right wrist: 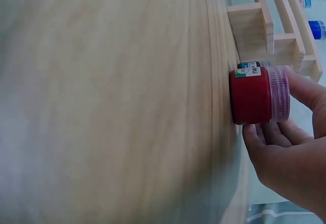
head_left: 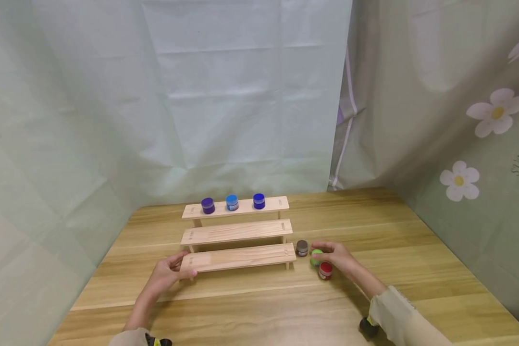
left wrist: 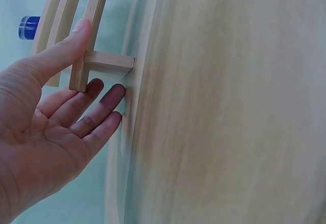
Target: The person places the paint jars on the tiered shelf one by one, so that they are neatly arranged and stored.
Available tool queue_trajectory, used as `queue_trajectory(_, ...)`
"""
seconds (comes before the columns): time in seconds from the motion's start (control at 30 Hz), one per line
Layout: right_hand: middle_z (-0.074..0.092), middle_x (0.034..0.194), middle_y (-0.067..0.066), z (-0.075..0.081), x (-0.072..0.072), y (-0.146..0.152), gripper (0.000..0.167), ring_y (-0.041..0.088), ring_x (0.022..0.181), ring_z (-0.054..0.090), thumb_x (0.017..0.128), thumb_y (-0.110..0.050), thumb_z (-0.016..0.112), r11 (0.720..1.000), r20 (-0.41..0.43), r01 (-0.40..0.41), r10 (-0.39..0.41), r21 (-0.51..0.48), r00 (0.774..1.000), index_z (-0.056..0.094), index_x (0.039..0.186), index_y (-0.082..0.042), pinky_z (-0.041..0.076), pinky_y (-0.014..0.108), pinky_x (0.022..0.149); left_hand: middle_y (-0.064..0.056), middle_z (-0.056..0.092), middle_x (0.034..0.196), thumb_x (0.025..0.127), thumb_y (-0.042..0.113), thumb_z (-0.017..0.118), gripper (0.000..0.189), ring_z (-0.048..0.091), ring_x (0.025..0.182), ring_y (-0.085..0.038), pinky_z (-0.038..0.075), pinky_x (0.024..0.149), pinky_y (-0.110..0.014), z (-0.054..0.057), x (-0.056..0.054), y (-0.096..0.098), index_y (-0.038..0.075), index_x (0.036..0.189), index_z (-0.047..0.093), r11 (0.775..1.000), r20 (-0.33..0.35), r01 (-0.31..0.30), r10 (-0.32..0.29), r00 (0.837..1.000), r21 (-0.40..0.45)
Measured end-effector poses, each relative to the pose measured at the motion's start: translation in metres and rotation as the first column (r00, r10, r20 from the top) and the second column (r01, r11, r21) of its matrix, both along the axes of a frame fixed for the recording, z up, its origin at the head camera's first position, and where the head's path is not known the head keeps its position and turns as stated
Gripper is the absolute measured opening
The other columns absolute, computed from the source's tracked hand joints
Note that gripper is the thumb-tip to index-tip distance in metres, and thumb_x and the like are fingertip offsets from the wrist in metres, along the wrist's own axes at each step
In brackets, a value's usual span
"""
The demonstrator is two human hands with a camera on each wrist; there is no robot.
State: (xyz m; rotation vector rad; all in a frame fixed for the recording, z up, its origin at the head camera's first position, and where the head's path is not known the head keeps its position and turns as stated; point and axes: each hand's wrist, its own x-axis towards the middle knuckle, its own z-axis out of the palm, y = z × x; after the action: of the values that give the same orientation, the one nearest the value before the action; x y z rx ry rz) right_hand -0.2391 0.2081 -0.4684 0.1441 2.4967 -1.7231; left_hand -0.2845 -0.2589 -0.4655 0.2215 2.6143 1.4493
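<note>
A three-step wooden rack (head_left: 242, 257) stands on the table. My left hand (head_left: 162, 278) grips the left end of its lowest step; in the left wrist view the thumb (left wrist: 79, 33) lies along the step's front edge, with the fingers behind and under it. To the right of the rack, my right hand (head_left: 340, 258) holds a small green paint jar (head_left: 315, 262) between thumb and fingers. A red paint jar (head_left: 326, 271) stands just in front of it and hides the green one in the right wrist view. A dark brown-grey jar (head_left: 302, 248) is beside the rack's right end.
On the top step sit a purple jar (head_left: 208, 205), a light blue jar (head_left: 232, 203) and a dark blue jar (head_left: 259, 201). The middle step (head_left: 238, 232) is bare wood. Pale curtains (head_left: 242, 96) hang behind and beside the wooden table (head_left: 259, 312).
</note>
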Motion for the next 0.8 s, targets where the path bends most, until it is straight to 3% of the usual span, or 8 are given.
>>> queue_trajectory(0.8, 0.064, 0.130, 0.018, -0.0085, -0.0037, -0.0006, 0.043, 0.034, 0.123, 0.057, 0.083, -0.020, 0.077, 0.998, 0.008, 0.041, -0.042, 0.054, 0.999, 0.067, 0.122, -0.005, 0.049, 0.042, 0.100, -0.030, 0.049, 0.141, 0.080, 0.020, 0.081, 0.078, 0.062, 0.118, -0.038, 0.049, 0.075, -0.015, -0.0007, -0.0005, 0.0001, -0.008, 0.142, 0.042, 1.000, 0.015, -0.015, 0.015, 1.000, 0.004)
